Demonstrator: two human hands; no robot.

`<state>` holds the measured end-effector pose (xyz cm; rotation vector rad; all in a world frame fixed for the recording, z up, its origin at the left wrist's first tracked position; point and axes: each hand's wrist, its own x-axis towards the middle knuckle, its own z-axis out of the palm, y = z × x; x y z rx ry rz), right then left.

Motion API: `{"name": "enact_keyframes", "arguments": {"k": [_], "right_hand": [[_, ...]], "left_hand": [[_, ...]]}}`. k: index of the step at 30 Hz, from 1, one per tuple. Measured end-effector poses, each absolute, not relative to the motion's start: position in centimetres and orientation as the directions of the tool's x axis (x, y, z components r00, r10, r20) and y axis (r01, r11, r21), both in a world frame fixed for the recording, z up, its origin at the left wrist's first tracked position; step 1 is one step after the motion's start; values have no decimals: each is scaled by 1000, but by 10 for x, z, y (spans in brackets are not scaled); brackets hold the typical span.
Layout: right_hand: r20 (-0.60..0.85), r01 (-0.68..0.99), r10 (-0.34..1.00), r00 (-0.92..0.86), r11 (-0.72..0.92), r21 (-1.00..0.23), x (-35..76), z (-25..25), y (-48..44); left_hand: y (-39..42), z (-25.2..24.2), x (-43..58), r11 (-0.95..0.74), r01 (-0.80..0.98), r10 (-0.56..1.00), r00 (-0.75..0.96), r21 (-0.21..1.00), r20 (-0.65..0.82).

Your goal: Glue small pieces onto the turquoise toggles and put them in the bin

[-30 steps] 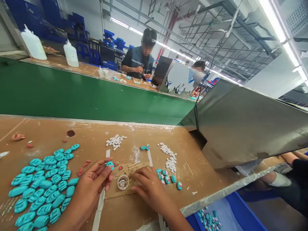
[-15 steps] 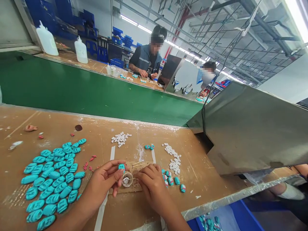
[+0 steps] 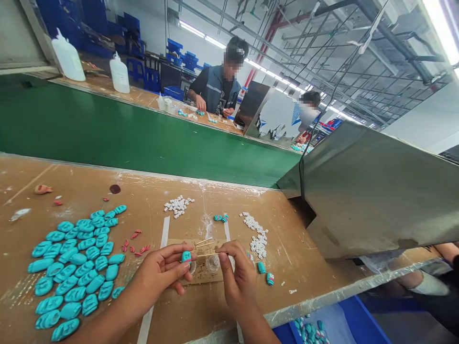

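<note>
My left hand (image 3: pixel 165 268) pinches a small teal moulded piece (image 3: pixel 186 257) between thumb and fingers. In my right hand (image 3: pixel 236 267) is a thin wooden stick (image 3: pixel 205 255), its far end close to the teal piece; whether they touch I cannot tell. Below the hands stands a small clear cup (image 3: pixel 213 263), and another is partly hidden behind my left fingers. Both are on a cardboard sheet (image 3: pixel 204 277), with several loose sticks (image 3: pixel 202 242) at its back edge. Many similar teal pieces (image 3: pixel 77 267) lie left of my left hand.
White small parts lie in a back pile (image 3: pixel 178 206) and a right pile (image 3: pixel 258 244). Red bits (image 3: pixel 132 249) are scattered left. Teal pieces (image 3: pixel 269 278) sit right of my hand. A metal panel (image 3: pixel 376 200) bounds the right side; a green belt (image 3: pixel 143 136) runs behind. A co-worker (image 3: pixel 218 91) sits opposite.
My right hand has raised the stick out of the clear cup and brought its tip toward the teal piece. My left hand has shifted slightly, uncovering the cup area. The co-worker's hands have spread apart.
</note>
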<state>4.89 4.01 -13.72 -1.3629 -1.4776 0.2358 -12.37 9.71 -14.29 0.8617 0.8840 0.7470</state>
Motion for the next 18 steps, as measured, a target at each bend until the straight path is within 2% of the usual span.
{"name": "enact_keyframes", "arguments": {"k": [10,18], "right_hand": [[537,636,834,125,348,-689,41,-144,43],[591,733,805,40,379,-565,42,-141,43]], "left_hand": [[97,-142,-123,453,-180,827,450,873,-337],[97,-143,-123,458,-170,820,459,873,-341]]}}
